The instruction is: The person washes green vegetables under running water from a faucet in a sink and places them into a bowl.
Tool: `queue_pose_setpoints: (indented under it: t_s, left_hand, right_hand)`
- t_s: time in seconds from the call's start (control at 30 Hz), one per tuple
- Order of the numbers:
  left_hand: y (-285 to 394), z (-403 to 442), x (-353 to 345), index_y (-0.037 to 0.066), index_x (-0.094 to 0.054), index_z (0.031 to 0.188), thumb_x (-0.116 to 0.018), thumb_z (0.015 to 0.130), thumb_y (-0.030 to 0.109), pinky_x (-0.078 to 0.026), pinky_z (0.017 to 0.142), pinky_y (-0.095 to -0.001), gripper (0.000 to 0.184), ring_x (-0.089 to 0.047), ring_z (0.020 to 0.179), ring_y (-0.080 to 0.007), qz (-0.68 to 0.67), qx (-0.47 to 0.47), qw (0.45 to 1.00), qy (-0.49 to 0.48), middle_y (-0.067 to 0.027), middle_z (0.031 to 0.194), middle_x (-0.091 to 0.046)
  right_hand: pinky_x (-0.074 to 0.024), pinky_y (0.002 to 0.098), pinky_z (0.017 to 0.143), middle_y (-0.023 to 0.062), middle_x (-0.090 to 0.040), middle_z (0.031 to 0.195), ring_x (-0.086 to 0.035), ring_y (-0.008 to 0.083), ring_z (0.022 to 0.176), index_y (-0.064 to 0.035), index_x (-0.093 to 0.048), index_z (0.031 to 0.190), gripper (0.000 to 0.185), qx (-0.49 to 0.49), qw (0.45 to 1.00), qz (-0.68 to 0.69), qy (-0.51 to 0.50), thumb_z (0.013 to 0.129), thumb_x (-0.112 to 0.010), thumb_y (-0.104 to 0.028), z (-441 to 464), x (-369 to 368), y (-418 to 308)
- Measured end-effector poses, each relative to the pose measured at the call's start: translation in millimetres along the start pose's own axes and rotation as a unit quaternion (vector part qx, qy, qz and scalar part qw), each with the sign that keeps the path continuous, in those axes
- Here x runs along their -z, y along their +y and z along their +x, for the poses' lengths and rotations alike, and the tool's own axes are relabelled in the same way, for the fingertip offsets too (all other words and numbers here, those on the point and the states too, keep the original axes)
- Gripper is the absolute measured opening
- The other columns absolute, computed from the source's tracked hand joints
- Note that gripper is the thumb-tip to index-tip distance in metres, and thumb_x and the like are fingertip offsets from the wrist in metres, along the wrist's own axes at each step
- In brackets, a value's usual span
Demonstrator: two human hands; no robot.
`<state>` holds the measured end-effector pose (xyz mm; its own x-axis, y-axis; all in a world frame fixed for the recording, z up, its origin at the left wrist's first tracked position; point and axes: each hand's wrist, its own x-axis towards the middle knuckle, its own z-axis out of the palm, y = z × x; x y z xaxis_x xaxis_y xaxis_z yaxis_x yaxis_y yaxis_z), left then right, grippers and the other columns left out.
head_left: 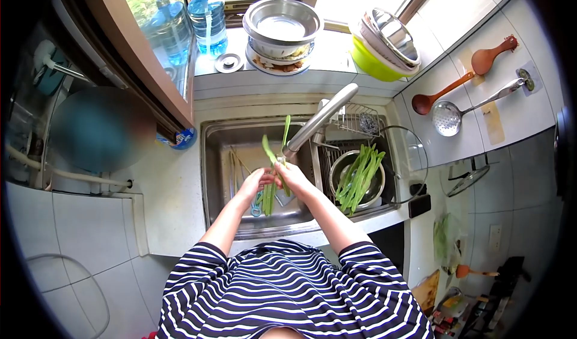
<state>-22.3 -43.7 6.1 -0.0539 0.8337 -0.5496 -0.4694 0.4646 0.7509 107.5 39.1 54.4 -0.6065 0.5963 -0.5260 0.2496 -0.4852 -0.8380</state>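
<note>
Both my hands are over the left basin of the steel sink point(211, 158), just below the faucet point(321, 119). In my right hand point(291, 179) are long flat green beans point(268, 148), sticking up past the faucet's mouth. My left hand point(256, 184) is closed against the same beans from the left, its fingertips partly hidden. More green beans point(268, 202) lie on the basin floor under my hands, beside a light-blue handled tool point(256, 210) that is partly covered. Thin sticks like chopsticks point(234, 158) lean at the basin's left.
In the right basin a steel bowl point(378, 189) holds a heap of green beans point(360, 177) hanging over its rim. A clear round lid point(425, 164) stands at the right. Stacked bowls point(282, 20), a green basin point(369, 59) and a blue pump bottle point(207, 23) line the sill.
</note>
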Motion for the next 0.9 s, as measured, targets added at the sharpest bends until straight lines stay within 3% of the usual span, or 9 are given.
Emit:
queue_pose_setpoints:
  t_s: [0.1,0.2,0.4,0.47,0.57,0.63,0.67,0.77,0.9]
  left_hand:
    - [6.5,21.0,-11.1,0.011,-0.049,0.113,-0.043,0.089,0.038,-0.046,0.067,-0.0275,0.037,-0.055,0.085,-0.0122,-0.188,0.049,0.979,-0.066,-0.0036,0.093,-0.060]
    - [25.3,23.4,-45.1,0.009,-0.050,0.106,-0.053,0.086,0.030,-0.046,0.065,-0.0263,0.029,-0.056,0.073,-0.0129,-0.241,-0.003,0.970,-0.008,-0.0065,0.092,-0.061]
    - [11.2,41.7,-52.7,0.008,-0.048,0.089,-0.048,0.088,0.017,-0.042,0.055,-0.0226,0.010,-0.044,0.057,-0.0072,-0.196,-0.069,0.978,-0.006,0.0019,0.066,-0.046]
    - [-2.8,50.4,-46.3,0.008,-0.048,0.089,-0.045,0.089,0.018,-0.039,0.052,-0.0220,0.011,-0.042,0.056,-0.0062,-0.180,-0.107,0.978,0.010,0.0026,0.065,-0.044]
    - [2.5,34.3,-53.9,0.009,-0.048,0.087,-0.041,0.092,0.026,-0.032,0.044,-0.0203,0.019,-0.037,0.051,-0.0043,-0.101,-0.121,0.985,0.065,0.0049,0.062,-0.040]
    - [3.4,26.1,-54.3,0.010,-0.048,0.085,-0.039,0.093,0.030,-0.028,0.040,-0.0198,0.024,-0.034,0.048,-0.0034,-0.070,-0.134,0.988,0.044,0.0061,0.060,-0.039]
    - [4.1,21.2,-52.8,0.007,-0.051,0.093,-0.040,0.093,0.032,-0.036,0.046,-0.0206,0.027,-0.042,0.053,-0.0054,0.013,-0.134,0.989,0.053,0.0028,0.065,-0.045]
    - [-10.9,18.4,-56.5,0.003,-0.050,0.107,-0.044,0.091,0.028,-0.044,0.063,-0.0275,0.030,-0.056,0.070,-0.0164,0.069,-0.235,0.967,0.070,-0.0087,0.080,-0.058]
    - [-9.3,-0.3,-50.1,0.002,-0.048,0.112,-0.047,0.089,0.021,-0.044,0.073,-0.0315,0.030,-0.059,0.083,-0.0236,0.221,-0.285,0.927,0.107,-0.0158,0.091,-0.060]
  right_hand:
    - [-0.0358,0.0229,0.048,0.0000,-0.047,0.056,-0.043,0.0091,0.050,-0.0072,-0.050,0.079,0.031,-0.036,0.998,0.012,-0.047,0.091,-0.043,-0.035,-9.7,-0.3,8.9]
    - [-0.0336,0.0225,0.047,-0.0007,-0.045,0.055,-0.041,0.0089,0.048,-0.0081,-0.049,0.077,0.031,-0.078,0.995,0.019,-0.060,0.090,-0.044,-0.036,-19.3,4.4,8.5]
    - [-0.0340,0.0218,0.051,-0.0025,-0.049,0.061,-0.043,0.0073,0.052,-0.0053,-0.053,0.087,0.034,-0.123,0.991,-0.030,-0.031,0.088,-0.047,-0.038,-29.9,12.4,8.5]
    - [-0.0420,0.0242,0.075,0.0082,-0.058,0.092,-0.054,0.0126,0.083,0.0017,-0.051,0.108,0.049,-0.044,0.987,-0.146,0.042,0.084,-0.051,-0.041,-10.6,24.4,30.2]
    - [-0.0392,0.0275,0.085,0.0125,-0.055,0.107,-0.052,0.0163,0.097,0.0035,-0.031,0.126,0.058,-0.013,0.998,-0.030,0.048,0.086,-0.051,-0.033,-3.9,12.8,3.4]
    - [-0.0430,0.0257,0.073,0.0070,-0.055,0.094,-0.053,0.0121,0.082,-0.0026,-0.041,0.114,0.036,0.023,0.997,0.013,0.072,0.087,-0.048,-0.025,15.4,7.0,0.5]
    - [-0.0433,0.0250,0.069,0.0038,-0.054,0.088,-0.052,0.0109,0.076,-0.0046,-0.044,0.108,0.027,0.034,0.996,0.026,0.072,0.089,-0.046,-0.024,21.6,6.6,-0.4]
    - [-0.0435,0.0248,0.059,0.0030,-0.053,0.075,-0.049,0.0112,0.062,-0.0056,-0.046,0.100,0.018,0.127,0.960,0.165,0.186,0.089,-0.045,-0.019,13.8,-22.0,-34.4]
    - [-0.0417,0.0259,0.049,0.0033,-0.050,0.064,-0.047,0.0122,0.052,-0.0054,-0.048,0.093,0.011,0.089,0.961,0.204,0.165,0.087,-0.044,-0.013,33.0,-12.7,-12.8]
